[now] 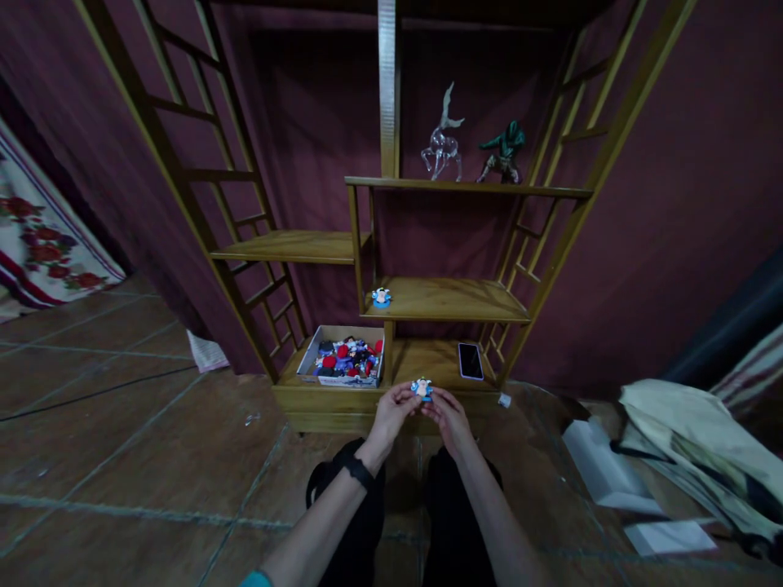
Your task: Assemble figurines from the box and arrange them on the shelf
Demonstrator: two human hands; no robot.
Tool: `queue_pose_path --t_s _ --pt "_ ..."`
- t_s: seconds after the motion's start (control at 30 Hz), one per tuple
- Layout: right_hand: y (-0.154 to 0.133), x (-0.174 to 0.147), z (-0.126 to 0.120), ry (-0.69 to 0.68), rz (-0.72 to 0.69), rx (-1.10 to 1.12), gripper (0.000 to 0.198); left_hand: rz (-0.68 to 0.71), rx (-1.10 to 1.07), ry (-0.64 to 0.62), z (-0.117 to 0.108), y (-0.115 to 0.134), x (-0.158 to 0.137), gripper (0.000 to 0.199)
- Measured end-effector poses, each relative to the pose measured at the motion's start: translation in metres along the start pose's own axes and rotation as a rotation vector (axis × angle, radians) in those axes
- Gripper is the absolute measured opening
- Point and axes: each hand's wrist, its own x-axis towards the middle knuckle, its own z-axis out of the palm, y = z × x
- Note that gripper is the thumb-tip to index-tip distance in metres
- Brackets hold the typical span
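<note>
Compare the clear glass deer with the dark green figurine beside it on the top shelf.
The clear glass deer is see-through and pale; the dark green figurine is opaque and dark. The deer stands taller, with a part raised high; the figurine is lower and squatter. The deer is to the left, the figurine to the right. Both stand upright on the same wooden shelf, apart.

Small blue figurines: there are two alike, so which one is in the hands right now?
The small blue figurine in front of the bottom shelf, pinched between the left hand and right hand. The other figurine stands untouched on the middle shelf.
</note>
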Motion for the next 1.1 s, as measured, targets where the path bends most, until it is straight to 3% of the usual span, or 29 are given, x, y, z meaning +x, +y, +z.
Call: queue_pose_path --t_s 0.27,0.53,0.9,1.1 --pt "-0.025 0.034 0.026 -0.043 -0.122 0.011 0.023 -0.009 -0.080 -0.039 0.008 0.035 0.032 0.044" --pt "-0.032 0.070 0.070 -0.197 -0.254 -0.163 0.022 0.138 -0.072 0.072 -0.021 0.064 0.050 0.046" --pt "-0.004 0.091 0.049 -0.174 -0.192 -0.259 0.020 0.120 -0.014 0.166 -0.030 0.029 0.062 0.049" --pt "0.007 0.080 0.050 -0.220 -0.142 -0.237 0.021 0.121 0.075 0.200 -0.040 0.028 0.049 0.049"
